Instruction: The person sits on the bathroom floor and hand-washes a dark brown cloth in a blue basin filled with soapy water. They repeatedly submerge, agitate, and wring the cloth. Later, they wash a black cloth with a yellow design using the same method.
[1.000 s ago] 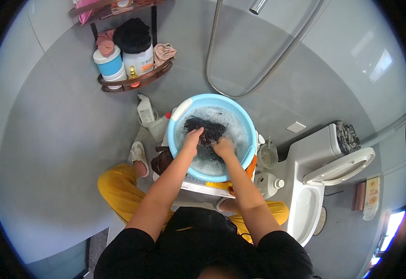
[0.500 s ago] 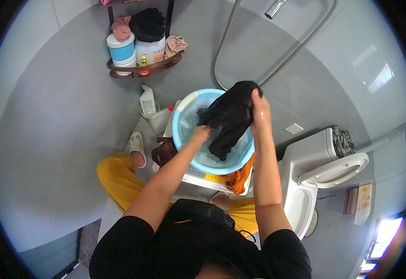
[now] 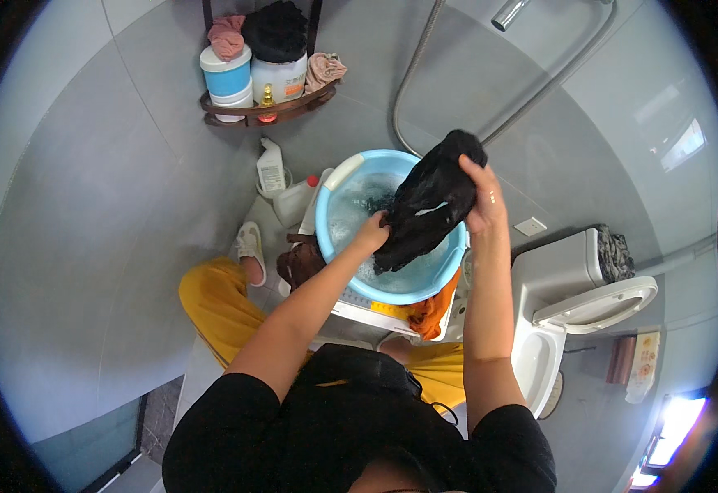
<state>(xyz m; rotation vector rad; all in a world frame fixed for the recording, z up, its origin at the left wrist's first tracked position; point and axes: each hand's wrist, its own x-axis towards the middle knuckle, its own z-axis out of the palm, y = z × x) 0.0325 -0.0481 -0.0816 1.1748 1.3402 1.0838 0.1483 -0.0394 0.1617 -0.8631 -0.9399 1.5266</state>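
Over the basin (image 3: 400, 297), black cloth (image 3: 439, 191) slants away rightward.

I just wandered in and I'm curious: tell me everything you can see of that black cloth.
The black cloth looks like soft, wet fabric, bunched and creased, its cut unclear. It slants from a rounded upper end in the right grip down over the blue basin of sudsy water; whether its lower end touches the water is hard to tell. The left grip holds its left edge. A small pale patch, perhaps a gap, shows near its middle.
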